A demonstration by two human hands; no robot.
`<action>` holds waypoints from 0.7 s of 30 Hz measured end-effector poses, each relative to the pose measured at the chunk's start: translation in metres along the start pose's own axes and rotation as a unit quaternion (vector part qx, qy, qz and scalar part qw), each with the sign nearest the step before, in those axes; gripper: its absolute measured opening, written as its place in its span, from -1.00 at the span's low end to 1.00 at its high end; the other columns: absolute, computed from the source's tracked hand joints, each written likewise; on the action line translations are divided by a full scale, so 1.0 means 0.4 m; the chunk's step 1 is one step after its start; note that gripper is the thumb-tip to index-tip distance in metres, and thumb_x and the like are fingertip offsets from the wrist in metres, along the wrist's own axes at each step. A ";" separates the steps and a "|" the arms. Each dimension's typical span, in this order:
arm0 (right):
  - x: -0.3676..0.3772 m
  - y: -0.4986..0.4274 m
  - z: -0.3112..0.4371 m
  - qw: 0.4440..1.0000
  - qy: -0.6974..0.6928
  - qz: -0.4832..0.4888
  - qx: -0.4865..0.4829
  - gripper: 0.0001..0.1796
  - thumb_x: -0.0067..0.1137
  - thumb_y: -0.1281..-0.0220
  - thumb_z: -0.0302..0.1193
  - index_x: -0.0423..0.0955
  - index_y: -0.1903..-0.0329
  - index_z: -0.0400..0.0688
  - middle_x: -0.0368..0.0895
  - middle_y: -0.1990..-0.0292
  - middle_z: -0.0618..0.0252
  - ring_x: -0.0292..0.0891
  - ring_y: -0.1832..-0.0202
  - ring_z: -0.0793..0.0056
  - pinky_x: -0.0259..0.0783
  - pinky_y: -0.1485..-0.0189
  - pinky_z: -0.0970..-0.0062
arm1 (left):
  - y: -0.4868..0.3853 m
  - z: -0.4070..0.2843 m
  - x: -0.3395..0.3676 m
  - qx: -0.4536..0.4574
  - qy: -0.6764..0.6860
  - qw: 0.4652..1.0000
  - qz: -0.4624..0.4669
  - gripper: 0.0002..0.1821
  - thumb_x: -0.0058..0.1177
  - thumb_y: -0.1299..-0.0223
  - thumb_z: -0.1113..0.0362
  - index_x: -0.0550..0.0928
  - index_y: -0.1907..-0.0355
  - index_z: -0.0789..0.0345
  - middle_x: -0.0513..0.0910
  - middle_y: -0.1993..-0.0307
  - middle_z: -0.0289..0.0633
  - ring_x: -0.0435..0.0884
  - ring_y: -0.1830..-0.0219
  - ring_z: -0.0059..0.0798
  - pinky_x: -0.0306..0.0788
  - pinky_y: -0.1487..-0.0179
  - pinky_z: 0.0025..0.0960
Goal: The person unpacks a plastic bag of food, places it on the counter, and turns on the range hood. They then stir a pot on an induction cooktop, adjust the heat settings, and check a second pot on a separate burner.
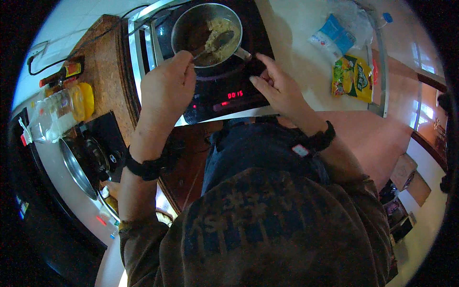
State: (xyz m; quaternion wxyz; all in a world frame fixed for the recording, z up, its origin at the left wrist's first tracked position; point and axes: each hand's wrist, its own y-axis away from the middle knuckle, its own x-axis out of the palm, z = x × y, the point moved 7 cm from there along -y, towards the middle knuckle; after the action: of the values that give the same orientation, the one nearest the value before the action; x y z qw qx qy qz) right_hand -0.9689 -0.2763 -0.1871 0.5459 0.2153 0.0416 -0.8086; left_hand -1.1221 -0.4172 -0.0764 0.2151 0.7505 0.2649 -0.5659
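A metal saucepan [190, 30] stands on the black induction cooktop [215, 86], with a pale, crumbly mass [224, 27] clumped along its right side. My left hand [170, 77] grips the thin handle of a metal spoon [224, 38], whose bowl rests in that mass. At the pan's lower right, my right hand [274, 82] has its thumb and index finger on either side of the dark end of the saucepan handle [244, 53]. Shadow hides the exact contact there. Red digits glow on the cooktop panel.
Right of the cooktop lie a blue-and-white plastic packet [333, 34] and a yellow food pouch [353, 77]. Leftward are a yellow-capped plastic bottle [84, 100], a dark sauce bottle [59, 78] and a frying pan [77, 172]. A black cord [89, 45] runs along the wall.
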 end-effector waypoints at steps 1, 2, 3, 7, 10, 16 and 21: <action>0.002 -0.010 0.015 1.000 -0.015 0.001 -0.023 -0.46 0.13 -0.25 -0.17 0.32 -0.19 -0.16 0.56 0.41 0.13 0.52 0.40 0.23 0.41 0.34 0.31 | 0.002 -0.005 0.014 0.013 -0.006 1.000 0.009 -0.90 -0.05 -0.16 0.28 0.48 0.33 0.25 0.59 0.49 -0.04 0.60 0.40 0.01 0.44 0.38 -0.04; 0.002 -0.020 0.012 1.000 -0.012 0.003 -0.004 -0.47 0.13 -0.25 -0.17 0.32 -0.19 -0.16 0.55 0.41 0.13 0.51 0.41 0.25 0.41 0.35 0.31 | 0.003 -0.008 0.028 0.027 -0.012 0.999 0.016 -0.90 -0.05 -0.16 0.28 0.48 0.33 0.25 0.59 0.49 -0.05 0.60 0.41 0.01 0.45 0.39 -0.05; 0.005 -0.033 0.011 1.000 -0.014 0.007 0.006 -0.48 0.12 -0.26 -0.17 0.33 -0.18 -0.16 0.55 0.42 0.14 0.51 0.42 0.27 0.41 0.35 0.32 | 0.001 0.001 0.035 0.019 -0.038 0.999 0.013 -0.90 -0.05 -0.17 0.27 0.48 0.33 0.24 0.59 0.50 -0.05 0.60 0.42 0.00 0.45 0.40 -0.05; 0.012 -0.045 0.012 0.999 -0.031 0.012 0.011 -0.53 0.10 -0.33 -0.25 0.33 -0.19 -0.22 0.44 0.41 0.38 0.33 0.41 0.69 0.29 0.38 0.63 | -0.021 0.037 0.040 0.018 -0.100 0.994 -0.040 -0.92 -0.05 -0.19 0.27 0.48 0.32 0.20 0.59 0.51 -0.06 0.61 0.44 -0.03 0.46 0.43 -0.07; 0.025 -0.060 0.021 0.998 -0.061 0.024 -0.015 -0.55 0.08 -0.35 -0.23 0.34 -0.16 -0.22 0.45 0.41 0.40 0.31 0.40 0.72 0.29 0.40 0.63 | -0.025 0.057 0.023 0.005 -0.070 0.995 -0.070 -0.90 -0.05 -0.19 0.26 0.48 0.32 0.23 0.59 0.50 -0.05 0.60 0.42 -0.01 0.46 0.41 -0.10; 0.032 -0.122 0.020 0.999 0.012 0.012 0.041 -0.64 0.07 -0.33 -0.17 0.49 0.11 -0.24 0.53 0.44 0.16 0.44 0.44 0.41 0.33 0.40 0.44 | 0.032 0.103 -0.033 -0.125 0.047 0.987 -0.089 -0.87 -0.01 -0.20 0.27 0.54 0.27 0.26 0.60 0.42 0.01 0.59 0.35 0.02 0.46 0.34 -0.14; 0.028 -0.143 0.044 0.999 -0.013 -0.019 0.048 -0.67 0.04 -0.33 -0.19 0.48 0.24 -0.24 0.53 0.49 0.06 0.47 0.46 0.24 0.32 0.39 0.30 | 0.115 0.106 -0.020 -0.174 0.108 0.972 -0.111 -0.88 0.05 -0.16 0.36 0.58 0.23 0.25 0.60 0.45 0.01 0.60 0.41 -0.01 0.47 0.35 -0.18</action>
State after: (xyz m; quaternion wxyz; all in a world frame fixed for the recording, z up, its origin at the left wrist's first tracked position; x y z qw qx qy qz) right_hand -1.0293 -0.2682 -0.1852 0.5202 0.2300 -0.0003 -0.8225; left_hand -1.1255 -0.4803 -0.0788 0.2489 0.7239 0.4626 -0.4472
